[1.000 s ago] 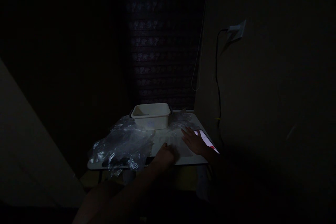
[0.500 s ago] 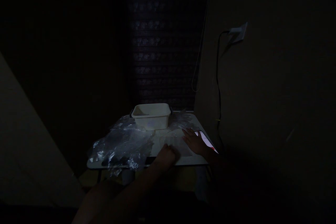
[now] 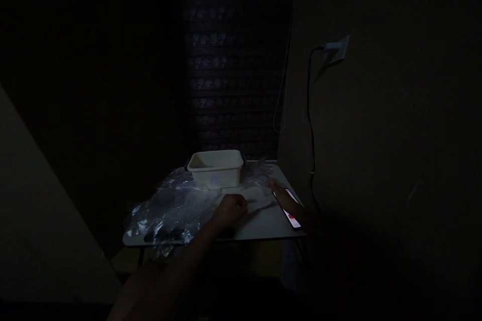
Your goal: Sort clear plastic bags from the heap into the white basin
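My left hand is curled into a fist above the front middle of the white table. A thin translucent plastic sheet stretches from beside this fist toward the right, pinched at the left hand as far as the dim light shows. My right hand hovers at the table's right side, partly in front of a lit phone; its fingers are dark and smeared. Behind the hands stands a white plastic tub with dark side handles. Crumpled clear plastic covers the table's left part.
More clear plastic lies right of the tub. A dark blind hangs behind the table. On the right wall, a black cable runs down from a plug in a socket. The room is very dark.
My left hand has risen and moved slightly left and away from me. My right hand no longer lies spread on the sheet. The sheet, flat before, now looks lifted or folded.
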